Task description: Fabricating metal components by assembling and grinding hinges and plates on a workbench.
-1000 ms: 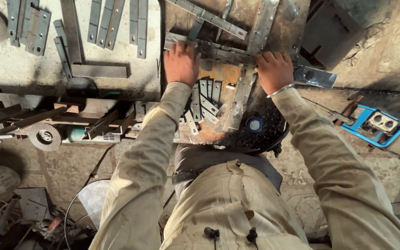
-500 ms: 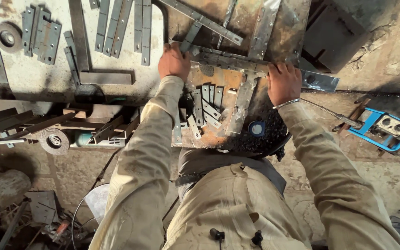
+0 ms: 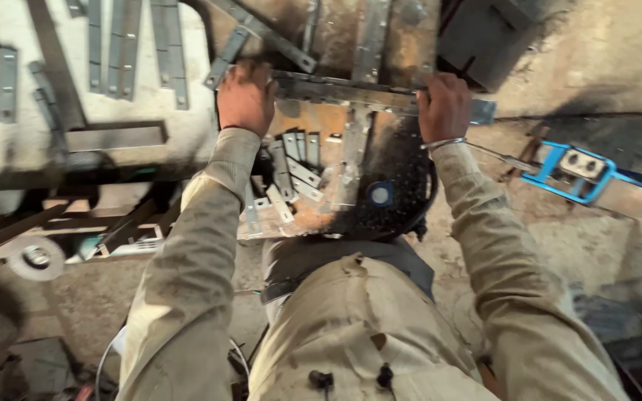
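Both of my hands grip one long flat steel bar (image 3: 358, 93) that lies crosswise over a rusty metal work surface (image 3: 410, 44). My left hand (image 3: 245, 98) closes on the bar's left end. My right hand (image 3: 445, 106), with a thin bracelet at the wrist, closes on it near the right end. A second steel strip (image 3: 358, 145) runs under the bar toward me. Short cut steel pieces (image 3: 291, 174) lie on the plate below the bar. A dark round welding mask (image 3: 384, 197) rests against the plate's near edge, between my arms.
Several flat steel strips (image 3: 135, 48) lie on the pale bench at upper left. A grinding disc (image 3: 35, 258) sits low at the left. A blue clamp-like tool (image 3: 570, 172) lies on the floor at right. A dark metal box (image 3: 484, 37) stands at the top right.
The view has shifted and come closer to the work surface. Both hands keep their grip on the bar, which looks to have slid slightly toward me.
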